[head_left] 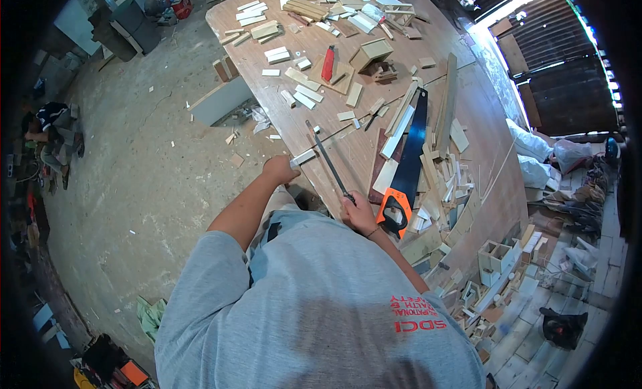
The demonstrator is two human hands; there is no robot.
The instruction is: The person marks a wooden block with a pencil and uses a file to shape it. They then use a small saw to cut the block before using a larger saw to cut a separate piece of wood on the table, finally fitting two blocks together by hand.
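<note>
My left hand [279, 170] is closed around one end of a small white wood strip [303, 158] at the table's near left edge. A long, thin, dark file [330, 160] points away from me over the tabletop. Its near end is in my closed right hand [361, 213], and its far part lies just right of the white strip. Beside my right hand rests a handsaw [409, 158] with a dark blade and an orange and black handle. A small white block [317, 130] sits close to the file's far end.
Wood offcuts and strips cover much of the wooden table [267, 98]. A red utility knife [328, 63] and a small wooden box [371, 55] lie farther back. A grey-white board [221, 103] stands by the left edge. Another person [53, 138] sits far left.
</note>
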